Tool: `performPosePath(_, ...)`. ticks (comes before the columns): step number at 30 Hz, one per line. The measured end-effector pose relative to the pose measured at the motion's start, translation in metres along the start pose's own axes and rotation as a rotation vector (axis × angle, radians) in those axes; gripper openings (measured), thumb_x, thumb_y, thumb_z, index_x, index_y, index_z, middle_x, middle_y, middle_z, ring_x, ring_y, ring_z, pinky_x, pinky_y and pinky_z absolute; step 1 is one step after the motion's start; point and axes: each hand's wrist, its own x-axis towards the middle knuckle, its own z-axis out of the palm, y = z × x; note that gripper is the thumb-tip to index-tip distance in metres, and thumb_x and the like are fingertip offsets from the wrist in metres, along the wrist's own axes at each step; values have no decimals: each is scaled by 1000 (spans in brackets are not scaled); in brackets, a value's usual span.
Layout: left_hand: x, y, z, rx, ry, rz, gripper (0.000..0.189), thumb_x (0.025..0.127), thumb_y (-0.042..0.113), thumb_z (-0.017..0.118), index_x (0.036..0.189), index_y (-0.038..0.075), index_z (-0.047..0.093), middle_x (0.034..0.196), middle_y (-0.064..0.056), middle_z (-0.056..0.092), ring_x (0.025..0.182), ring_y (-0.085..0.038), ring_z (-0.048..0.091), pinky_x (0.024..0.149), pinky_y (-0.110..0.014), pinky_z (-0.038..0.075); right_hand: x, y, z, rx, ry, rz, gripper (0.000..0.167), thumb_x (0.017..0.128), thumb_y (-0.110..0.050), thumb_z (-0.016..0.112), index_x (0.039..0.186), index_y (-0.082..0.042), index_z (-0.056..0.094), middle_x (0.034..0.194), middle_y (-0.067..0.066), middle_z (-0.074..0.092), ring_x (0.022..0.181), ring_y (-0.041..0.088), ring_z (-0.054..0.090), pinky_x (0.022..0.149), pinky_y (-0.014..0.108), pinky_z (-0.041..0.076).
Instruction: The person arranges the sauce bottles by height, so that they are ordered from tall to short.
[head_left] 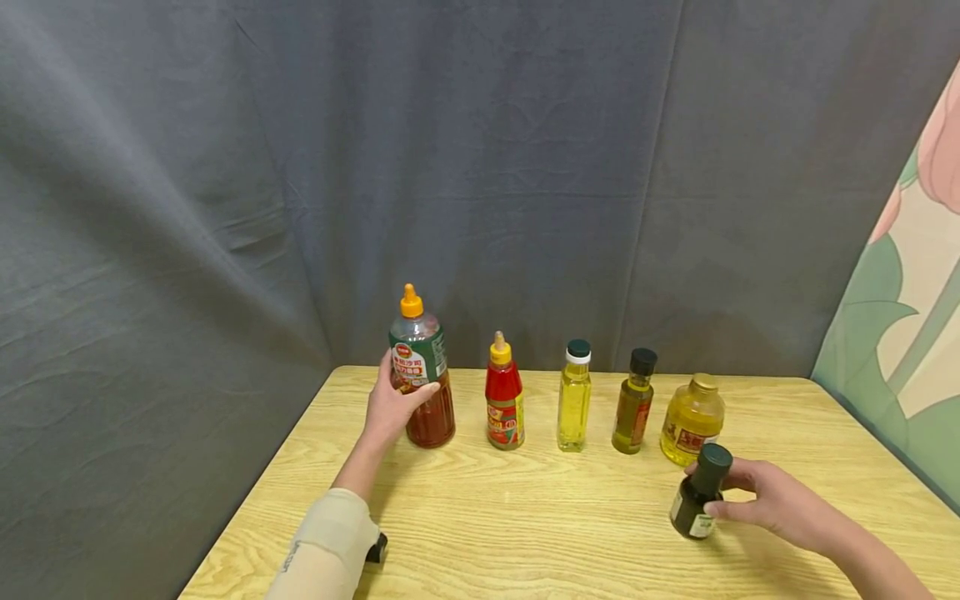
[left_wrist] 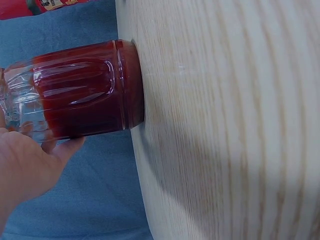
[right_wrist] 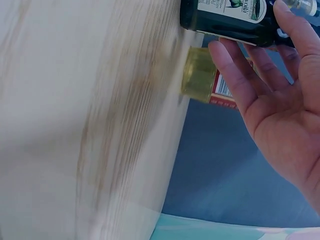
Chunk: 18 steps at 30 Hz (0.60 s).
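Observation:
At the left end of a row of bottles, a large squeeze bottle of red sauce [head_left: 433, 423] with an orange nozzle cap stands upright on the table. My left hand [head_left: 390, 410] grips its side, thumb across the front; in the left wrist view its base meets the wood. My right hand [head_left: 776, 498] holds a small dark glass bottle [head_left: 688, 515] with a green cap, slightly tilted, thumb on the near side. Whether the dark bottle's base touches the table I cannot tell. Just behind it is a squat jar-like bottle of yellow oil [head_left: 692, 412] with a gold cap.
Between the hands stand a red squeeze bottle [head_left: 505, 408] with a yellow cap, a clear bottle of yellow oil [head_left: 574, 408] and a darker oil bottle [head_left: 632, 412] with a black cap. A grey curtain [head_left: 480, 183] hangs behind the wooden table [head_left: 510, 525].

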Motion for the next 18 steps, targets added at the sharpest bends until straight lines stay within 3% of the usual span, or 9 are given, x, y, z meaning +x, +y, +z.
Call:
performPosePath(9,-1,1,0,1,4,8,95,83,30,86,158,29,27,145,-8,51,132,-29,49,110,-52,39,-3,11,-8,-5,63,90,39,94,-21,73,126,-1,65,118,8,70,101,-1,62,78,23,50)
performPosePath(14,-1,1,0,3,1,3,96,83,31,86,158,29,26,145,-9,50,133,-30,48,110,-52,39,-5,15,-12,-6,91,85,37,94,-19,74,123,1,65,114,4,70,98,-4,61,76,24,53)
performPosePath(18,-1,1,0,0,-2,-6,97,83,31,86,159,30,25,146,-9,50,133,-30,48,110,-52,39,-5,19,-15,52,88,94,38,94,-16,73,124,5,63,115,9,69,97,-6,60,73,26,56)
